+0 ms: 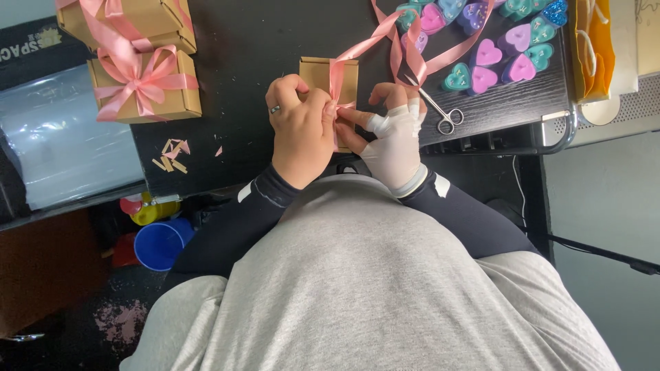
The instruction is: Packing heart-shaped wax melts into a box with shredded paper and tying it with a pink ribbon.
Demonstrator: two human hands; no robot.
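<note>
A small brown cardboard box lies on the black table, close to its near edge and straight ahead of the person. A pink ribbon runs lengthwise over the lid, so the box is probably kept flat and near the body to hold the band taut across it. From the box the ribbon climbs toward 1 o'clock in loose loops.

The left hand sits at the box's 7 o'clock corner, its fingers curled over the near end and closed on the ribbon where it crosses the edge (a ring shows on one finger). The right hand, wrapped in a white covering, lies at about 5 o'clock of the box, thumb and forefinger pinched together on the same strand; the two grips meet just below the box, which therefore lies beyond both hands, toward 12 o'clock.

Small scissors rest at 3 o'clock, just beside the right hand. Heart-shaped candles cluster at 2 o'clock. Two finished boxes with pink bows stand at 10 o'clock, with paper scraps toward 8 o'clock.
</note>
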